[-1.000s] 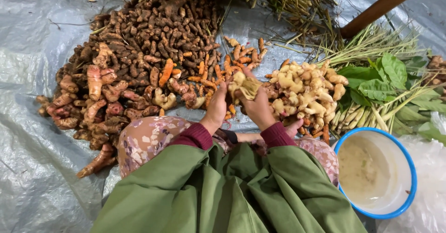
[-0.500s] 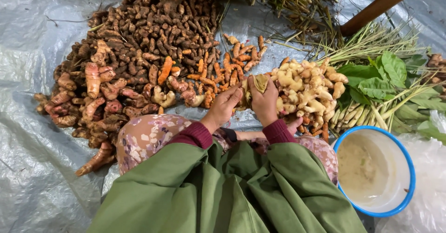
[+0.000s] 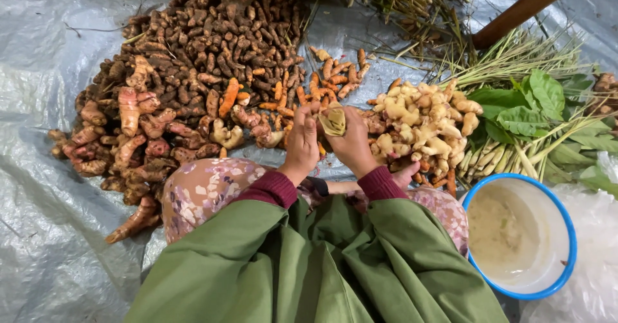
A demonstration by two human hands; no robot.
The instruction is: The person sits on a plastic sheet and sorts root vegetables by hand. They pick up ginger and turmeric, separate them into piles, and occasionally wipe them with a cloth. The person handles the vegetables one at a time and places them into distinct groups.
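My left hand [image 3: 301, 141] and my right hand [image 3: 353, 144] are raised close together above my knees, both pinching a small folded yellow-green leaf piece [image 3: 333, 122] between the fingertips. Just beyond the hands lie short orange turmeric fingers [image 3: 335, 78]. To the right sits a heap of pale yellow ginger roots [image 3: 421, 124]. A large heap of dark brown roots [image 3: 206, 52] fills the left and back, with pinkish galangal pieces [image 3: 129, 114] at its near edge. My green sleeves with maroon cuffs cover the forearms.
A white bowl with a blue rim [image 3: 560, 213] stands at the lower right, holding cloudy liquid. Lemongrass stalks [image 3: 508, 159] and green leaves [image 3: 528, 104] lie at the right. Everything rests on a grey plastic sheet [image 3: 45, 233]. A brown wooden leg [image 3: 528, 4] slants at the top right.
Both hands lifted off the root pile and drew together toward me. The yellow-green piece now sits pinched between both hands instead of low among the roots.
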